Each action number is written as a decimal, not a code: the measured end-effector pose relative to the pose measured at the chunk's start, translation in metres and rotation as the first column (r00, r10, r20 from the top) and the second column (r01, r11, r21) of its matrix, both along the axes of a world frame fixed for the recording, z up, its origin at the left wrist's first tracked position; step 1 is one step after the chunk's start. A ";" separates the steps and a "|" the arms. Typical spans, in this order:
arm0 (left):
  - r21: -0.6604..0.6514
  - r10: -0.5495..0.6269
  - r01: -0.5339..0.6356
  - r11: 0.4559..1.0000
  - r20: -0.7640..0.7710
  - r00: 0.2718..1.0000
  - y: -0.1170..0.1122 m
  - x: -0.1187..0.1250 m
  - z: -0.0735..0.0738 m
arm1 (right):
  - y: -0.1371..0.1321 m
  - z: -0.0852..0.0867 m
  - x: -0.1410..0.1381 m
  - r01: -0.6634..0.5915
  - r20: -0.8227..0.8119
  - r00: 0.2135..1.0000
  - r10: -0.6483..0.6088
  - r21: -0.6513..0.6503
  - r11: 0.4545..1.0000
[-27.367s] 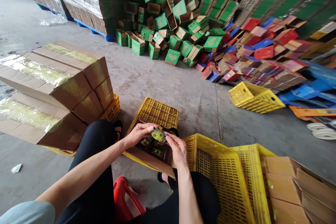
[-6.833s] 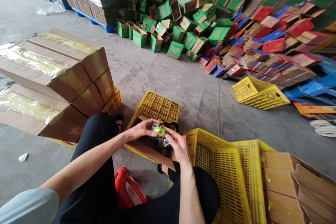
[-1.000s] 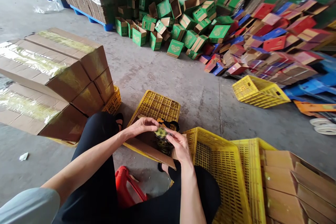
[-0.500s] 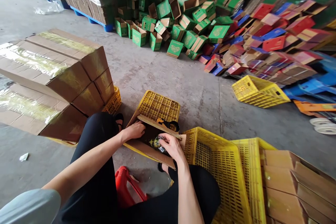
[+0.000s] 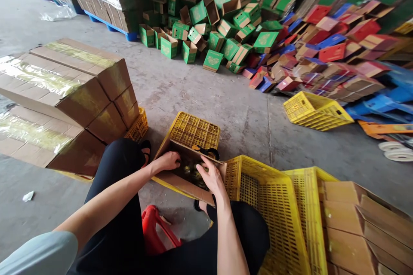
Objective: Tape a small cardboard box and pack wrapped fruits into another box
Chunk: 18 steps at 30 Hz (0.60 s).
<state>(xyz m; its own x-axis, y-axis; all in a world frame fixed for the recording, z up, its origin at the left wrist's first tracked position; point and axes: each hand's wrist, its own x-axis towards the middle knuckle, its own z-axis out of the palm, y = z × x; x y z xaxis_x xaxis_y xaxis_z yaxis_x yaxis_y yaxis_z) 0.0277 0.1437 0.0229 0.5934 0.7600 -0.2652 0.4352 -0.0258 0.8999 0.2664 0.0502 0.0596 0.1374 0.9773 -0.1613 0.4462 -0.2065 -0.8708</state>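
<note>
Head view: warehouse floor (image 5: 209, 99), green boxes (image 5: 213, 58) heaped behind. Left hand (image 5: 167, 161) fingers curl on the carton (image 5: 180, 183) rim; right hand (image 5: 210, 177), fingers spread, has set the earlier-held fruit (image 5: 189, 171) inside.

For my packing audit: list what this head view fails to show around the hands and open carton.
All in the head view.
Packets in the open carton: shadowed and covered by the right hand; count unreadable.
Left hand grip: fingertips curled out of sight.
Black tool: half behind the far flap.
Folded cartons: cut by the right edge.
</note>
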 end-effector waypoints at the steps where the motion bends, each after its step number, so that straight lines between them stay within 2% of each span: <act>1: 0.026 -0.004 0.004 1.000 -0.012 1.000 0.002 0.000 0.004 | 0.000 -0.001 0.002 0.013 0.008 1.000 -0.013 0.024 1.000; 4: 0.057 0.011 -0.012 0.998 0.009 1.000 0.006 0.001 0.016 | 0.002 -0.003 0.004 0.037 0.047 0.998 -0.041 0.081 0.996; 8: -0.106 0.122 -0.101 0.989 0.210 0.970 0.006 0.005 0.029 | 0.007 -0.003 0.001 0.055 0.029 0.998 -0.057 0.092 0.994; 11: -0.236 0.176 -0.092 0.967 0.365 0.914 0.003 0.008 0.035 | 0.009 0.003 -0.005 0.044 -0.152 0.988 -0.037 0.041 0.998; 14: -0.297 0.181 -0.043 0.954 0.456 0.872 -0.001 0.011 0.039 | 0.007 0.012 -0.012 -0.033 -0.372 0.928 0.009 -0.058 0.998; 18: -0.361 0.215 -0.004 0.932 0.545 0.811 -0.004 0.011 0.041 | 0.004 0.022 -0.016 -0.056 -0.424 0.906 0.014 -0.089 0.994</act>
<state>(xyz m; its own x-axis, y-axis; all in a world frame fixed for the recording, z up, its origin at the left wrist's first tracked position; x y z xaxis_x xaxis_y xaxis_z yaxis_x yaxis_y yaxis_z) 0.0389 0.1401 0.0639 0.6332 0.7590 -0.1520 -0.1741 0.3309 0.9275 0.2509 0.0538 0.0812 0.0016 0.9569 -0.2903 0.0500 -0.2900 -0.9557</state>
